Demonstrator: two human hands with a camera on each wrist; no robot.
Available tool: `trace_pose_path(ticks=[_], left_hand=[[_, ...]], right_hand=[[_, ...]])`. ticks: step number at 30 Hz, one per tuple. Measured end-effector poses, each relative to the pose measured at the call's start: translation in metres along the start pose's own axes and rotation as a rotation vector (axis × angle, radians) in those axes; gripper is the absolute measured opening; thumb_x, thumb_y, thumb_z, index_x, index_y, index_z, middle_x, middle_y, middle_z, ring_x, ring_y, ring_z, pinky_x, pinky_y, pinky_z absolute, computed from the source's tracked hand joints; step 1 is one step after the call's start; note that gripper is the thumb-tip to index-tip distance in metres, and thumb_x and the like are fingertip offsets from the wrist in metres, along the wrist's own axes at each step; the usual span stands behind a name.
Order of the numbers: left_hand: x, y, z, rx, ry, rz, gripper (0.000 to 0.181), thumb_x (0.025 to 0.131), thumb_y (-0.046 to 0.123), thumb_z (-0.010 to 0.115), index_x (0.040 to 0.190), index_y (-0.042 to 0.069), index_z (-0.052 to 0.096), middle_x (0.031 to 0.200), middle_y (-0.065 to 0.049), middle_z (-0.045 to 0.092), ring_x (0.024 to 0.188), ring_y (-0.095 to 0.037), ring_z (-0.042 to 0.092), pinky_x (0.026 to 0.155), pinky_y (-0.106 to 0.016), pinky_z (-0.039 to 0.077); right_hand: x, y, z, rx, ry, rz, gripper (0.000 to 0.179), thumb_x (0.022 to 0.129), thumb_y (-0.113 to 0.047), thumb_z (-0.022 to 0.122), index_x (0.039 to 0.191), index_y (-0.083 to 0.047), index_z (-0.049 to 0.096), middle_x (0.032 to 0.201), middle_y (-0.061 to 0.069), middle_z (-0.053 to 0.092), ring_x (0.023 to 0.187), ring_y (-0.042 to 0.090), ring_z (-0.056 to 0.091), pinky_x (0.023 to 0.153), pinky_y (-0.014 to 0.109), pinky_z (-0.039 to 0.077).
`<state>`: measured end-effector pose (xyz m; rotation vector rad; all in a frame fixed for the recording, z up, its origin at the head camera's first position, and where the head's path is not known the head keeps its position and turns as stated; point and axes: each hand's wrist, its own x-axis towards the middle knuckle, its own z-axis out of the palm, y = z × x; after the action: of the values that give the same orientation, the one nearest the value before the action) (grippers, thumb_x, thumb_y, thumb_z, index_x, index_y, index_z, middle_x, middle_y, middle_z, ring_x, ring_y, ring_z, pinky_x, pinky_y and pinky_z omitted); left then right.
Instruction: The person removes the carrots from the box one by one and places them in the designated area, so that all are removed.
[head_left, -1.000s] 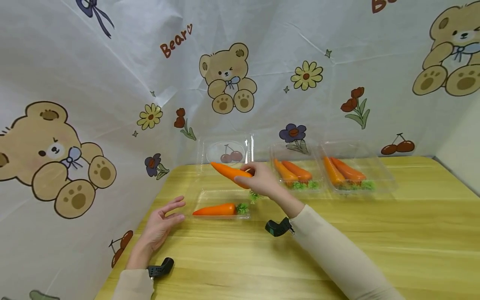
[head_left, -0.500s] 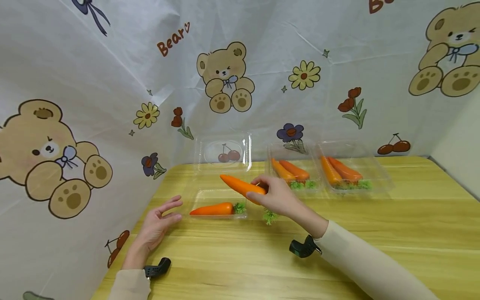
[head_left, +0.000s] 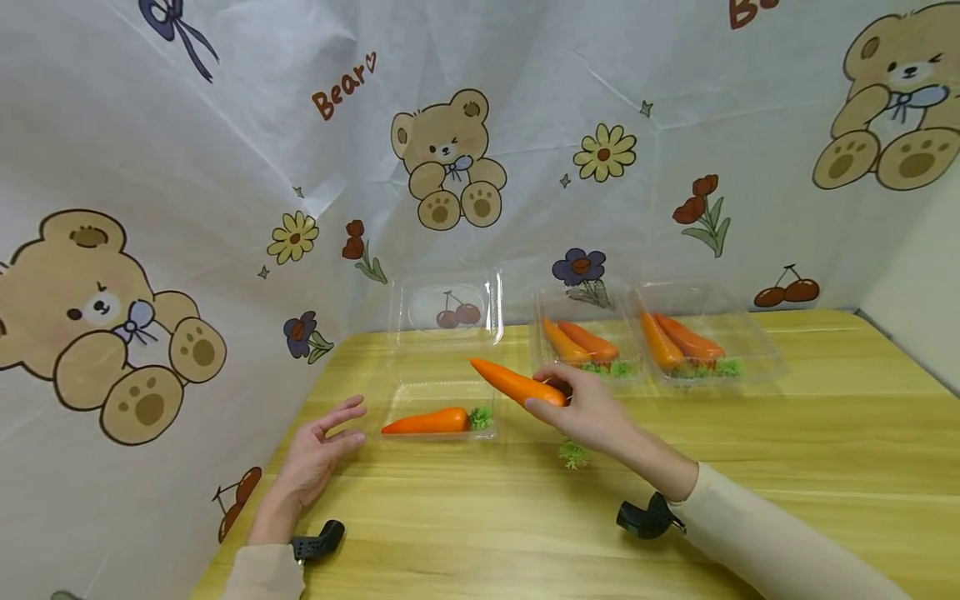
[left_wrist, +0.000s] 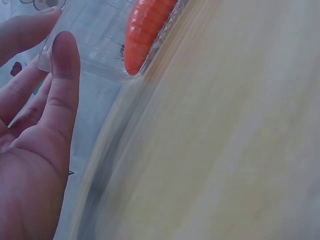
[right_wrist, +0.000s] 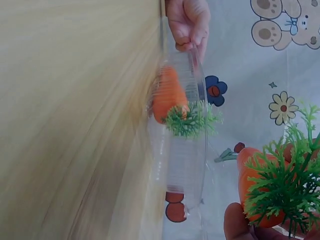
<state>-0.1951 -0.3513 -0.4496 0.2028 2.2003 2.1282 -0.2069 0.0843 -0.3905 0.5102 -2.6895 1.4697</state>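
Observation:
My right hand point(head_left: 596, 412) grips an orange toy carrot point(head_left: 510, 383) by its thick end, above the table and right of an open clear plastic box point(head_left: 423, 393). The carrot's tip points up and left; its green leafy top point(head_left: 573, 454) hangs below the hand. In the right wrist view these leaves point(right_wrist: 285, 185) cover part of the fingers. One more carrot point(head_left: 431, 422) lies along the box's front wall, leaves to the right. At the box's left end is my left hand point(head_left: 315, 454), thumb and fingers apart; in the left wrist view its thumb point(left_wrist: 65, 55) overlaps the rim.
The box's clear lid point(head_left: 405, 312) stands raised behind it. Two more clear boxes, a middle one point(head_left: 536, 354) and a right one point(head_left: 761, 358), each hold two carrots. A bear-printed cloth point(head_left: 525, 242) hangs behind the wooden table point(head_left: 465, 517).
My right hand has carried the carrot from over the left box to the right and slightly down toward me. The left hand stays at the box's left end.

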Motion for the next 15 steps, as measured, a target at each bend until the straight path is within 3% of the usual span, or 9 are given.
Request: trace_pose_path(ticks=[8,15], left_hand=[[0.000,-0.002,0.003,-0.010,-0.008,0.002,0.059,0.095,-0.005,0.068,0.146,-0.019,0.042,0.165,-0.010,0.034,0.120,-0.023,0.065,0.089,-0.020,0.058],[-0.001,-0.001,0.001,-0.032,-0.013,0.012,0.057,0.095,-0.006,0.067,0.145,-0.018,0.043,0.163,-0.004,0.039,0.118,-0.022,0.066,0.089,-0.021,0.059]], right_hand=[[-0.010,0.019,-0.032,-0.037,0.045,-0.051,0.038,0.093,-0.028,0.077,0.125,-0.009,0.069,0.106,0.009,0.072,0.081,0.016,0.061,0.065,0.026,0.053],[-0.024,0.026,-0.060,-0.087,0.081,-0.002,0.039,0.095,-0.033,0.075,0.126,-0.011,0.069,0.108,0.011,0.073,0.079,0.018,0.063,0.059,0.028,0.053]])
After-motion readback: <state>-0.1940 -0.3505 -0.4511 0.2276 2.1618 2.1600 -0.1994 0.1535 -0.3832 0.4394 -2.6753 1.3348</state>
